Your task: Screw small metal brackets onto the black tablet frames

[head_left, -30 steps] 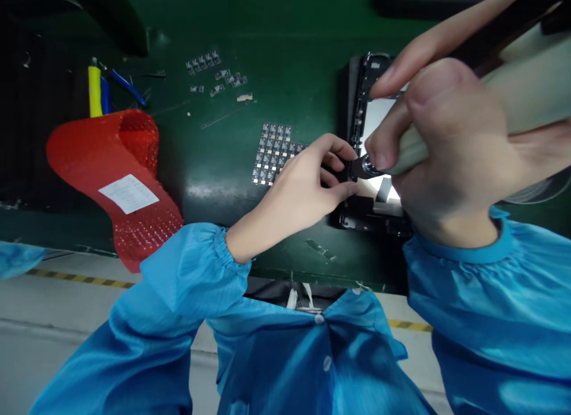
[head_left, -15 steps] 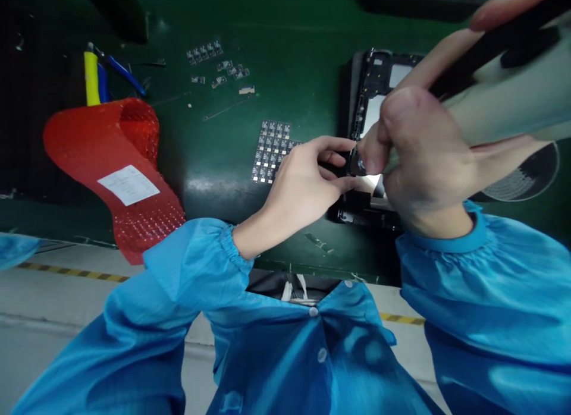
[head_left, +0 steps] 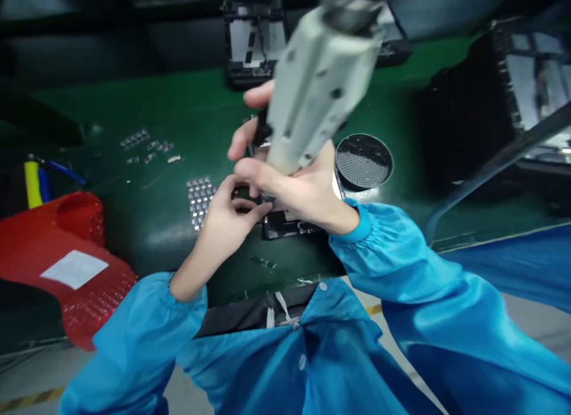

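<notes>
A thick white electric screwdriver [head_left: 319,88] is held in my right hand [head_left: 303,192], upright and slightly tilted, with its tip end pointing down and hidden by the fingers. Below it lies an opened black electronic device [head_left: 285,226], mostly covered by my hands. Curled at the device's left edge, my left hand [head_left: 229,219] has thumb and fingertips together close to the screwdriver's lower end; what they pinch is hidden. Left of that hand is a sheet of small circuit boards [head_left: 199,198]. A round black dish of small screws [head_left: 364,161] stands to the right of the device.
A red perforated holder [head_left: 57,236] with a white label lies at the left, beside yellow and blue handled tools [head_left: 33,183]. Loose small boards [head_left: 160,146] are scattered behind. Opened devices [head_left: 256,40] stand at the back, more [head_left: 535,88] are stacked right, near a metal bar [head_left: 495,159].
My view has swung to the right and back, so the table things appear further left. The screwdriver now stands more upright in my right hand. Both hands remain at the device.
</notes>
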### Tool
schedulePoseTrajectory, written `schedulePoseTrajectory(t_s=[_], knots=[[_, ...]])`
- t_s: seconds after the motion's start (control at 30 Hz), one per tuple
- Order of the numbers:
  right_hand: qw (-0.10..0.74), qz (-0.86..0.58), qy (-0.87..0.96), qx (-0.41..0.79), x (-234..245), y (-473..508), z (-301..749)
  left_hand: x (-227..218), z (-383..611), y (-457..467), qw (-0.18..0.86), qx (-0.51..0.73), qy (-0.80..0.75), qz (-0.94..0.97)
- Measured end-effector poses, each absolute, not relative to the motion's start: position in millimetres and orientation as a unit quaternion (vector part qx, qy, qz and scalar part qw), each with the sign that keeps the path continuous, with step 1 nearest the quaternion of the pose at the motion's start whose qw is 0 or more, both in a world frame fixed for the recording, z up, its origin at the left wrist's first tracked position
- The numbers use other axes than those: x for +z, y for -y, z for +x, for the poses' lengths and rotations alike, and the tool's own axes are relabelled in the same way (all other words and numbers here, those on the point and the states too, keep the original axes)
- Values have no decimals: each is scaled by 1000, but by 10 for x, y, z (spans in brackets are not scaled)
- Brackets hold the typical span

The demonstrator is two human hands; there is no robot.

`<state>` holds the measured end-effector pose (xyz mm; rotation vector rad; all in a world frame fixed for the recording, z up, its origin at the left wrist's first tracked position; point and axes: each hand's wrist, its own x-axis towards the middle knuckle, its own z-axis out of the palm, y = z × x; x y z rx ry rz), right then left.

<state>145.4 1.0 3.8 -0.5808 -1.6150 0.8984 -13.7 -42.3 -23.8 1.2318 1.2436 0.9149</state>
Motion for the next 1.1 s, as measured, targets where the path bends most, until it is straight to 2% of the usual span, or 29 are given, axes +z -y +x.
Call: schedulePoseTrajectory(t_s=[0.1,0.27,0.43,0.6,0.87,1.1], knots=[[638,-186,640,386,169,-84,1982,-190,-168,454,561,351,-538,522],[668,-223,631,325,120,-316,2917,5,-202,389,523,255,-564,586],[708,-240,613,255,-96,-383,3095,160,-248,159,519,170,-578,606],[696,-295,611,235,-192,-368,3066,119,-275,110,553,185,-570,579],[722,-287,591,216,-230,-352,3047,86,-306,189,553,209,-549,591],[699,-285,628,191,-308,-392,3086,40,-285,126,549,203,-557,590]])
